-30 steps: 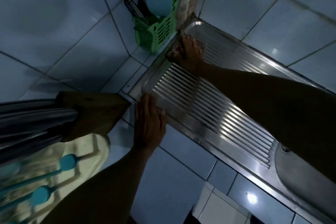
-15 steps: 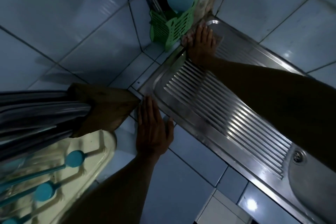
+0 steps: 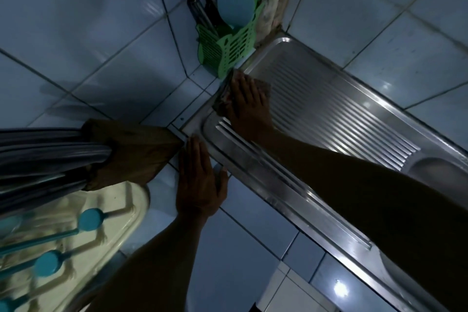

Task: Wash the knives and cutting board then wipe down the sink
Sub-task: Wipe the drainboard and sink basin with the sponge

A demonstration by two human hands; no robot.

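Steel drainboard (image 3: 329,109): cloth (image 3: 222,99) flat under right hand (image 3: 249,106) (fingers straight).

Single head view, looking steeply down, close over sink drainboard (image 3: 329,114)

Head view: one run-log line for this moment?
phase: wiping drainboard | right hand: pressing cloth flat | left hand: flat on counter

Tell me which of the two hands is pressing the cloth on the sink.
The right hand. It lies flat on the cloth at the far corner of the sink's ribbed drainboard. The left hand rests bare on the tiled counter beside the sink.
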